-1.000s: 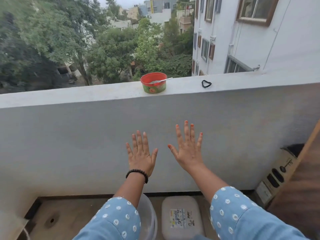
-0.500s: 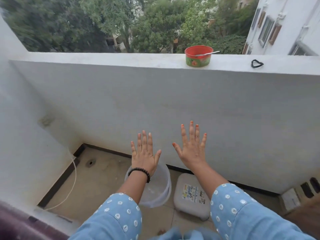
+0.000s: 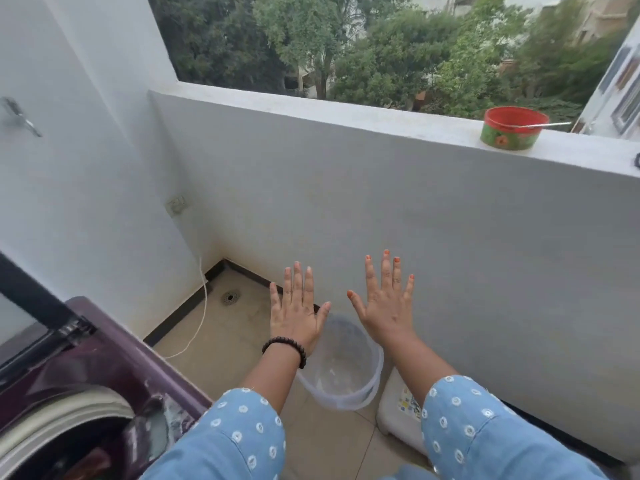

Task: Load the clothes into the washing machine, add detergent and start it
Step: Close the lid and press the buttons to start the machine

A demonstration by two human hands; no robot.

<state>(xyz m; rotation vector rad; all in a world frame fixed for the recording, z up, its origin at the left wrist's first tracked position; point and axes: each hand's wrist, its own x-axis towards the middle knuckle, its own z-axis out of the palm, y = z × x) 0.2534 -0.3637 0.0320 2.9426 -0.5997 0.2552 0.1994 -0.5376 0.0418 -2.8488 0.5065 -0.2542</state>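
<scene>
At the lower left corner stands the washing machine [image 3: 86,393], dark purple, with its top lid raised and the grey rim of the drum showing; what lies inside the drum cannot be told. Behind it, a white cord [image 3: 202,306] hangs down the side wall [image 3: 86,185] to the floor, near a round floor drain [image 3: 230,297]. In the middle, the left hand [image 3: 298,317] is held out in the air with the palm down and the fingers straight and spread, and it holds nothing; a dark bead bracelet [image 3: 285,348] sits on its wrist. Under it, a clear plastic bucket [image 3: 346,375] stands on the floor. The right hand [image 3: 386,306] is held the same way just beside the left one, apart from it, also with nothing in it. Below the right arm stands a white container [image 3: 398,410] with a label, just beside the bucket. On the ledge [image 3: 346,112] at the far right sits a red and green bowl [image 3: 510,131] with a spoon in it.
</scene>
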